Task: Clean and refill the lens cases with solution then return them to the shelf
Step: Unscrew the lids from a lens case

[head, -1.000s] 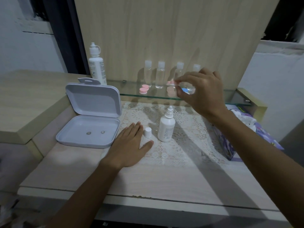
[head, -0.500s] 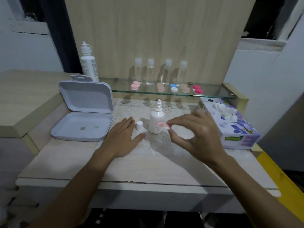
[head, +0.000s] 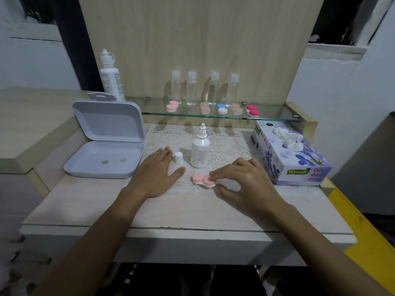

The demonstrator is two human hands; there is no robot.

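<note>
Your right hand [head: 245, 184] pinches the right cap of a pink lens case [head: 203, 180], fingers curled onto it, thumb just near of it; the case lies flat on the lace mat [head: 224, 144] at the near edge, just near of the small solution bottle [head: 199, 150]. That bottle stands upright w/ its nozzle bare; its white cap [head: 177, 157] sits just left of it, beside your left fingertips. Your left hand [head: 157, 174] rests palm-down on the tabletop [head: 171, 210], fingers straight & together, thumb splayed right, holding nothing. Far left, a grey hinged box [head: 106, 144] sits w/ lid up, two small round bits in its tray. Far side, the glass shelf [head: 213, 115] carries, left to right, a pink case [head: 172, 106], a pale peach case [head: 205, 107], a blue & white case [head: 222, 108], another peach case [head: 236, 108] & a magenta case [head: 253, 110]. Behind them four clear bottles [head: 191, 88] stand in a row vs the wood back panel. A tall white bottle [head: 111, 77] stands at the shelf's left end. Right of the mat, a purple floral tissue box [head: 292, 159], tissue poking out the top
</note>
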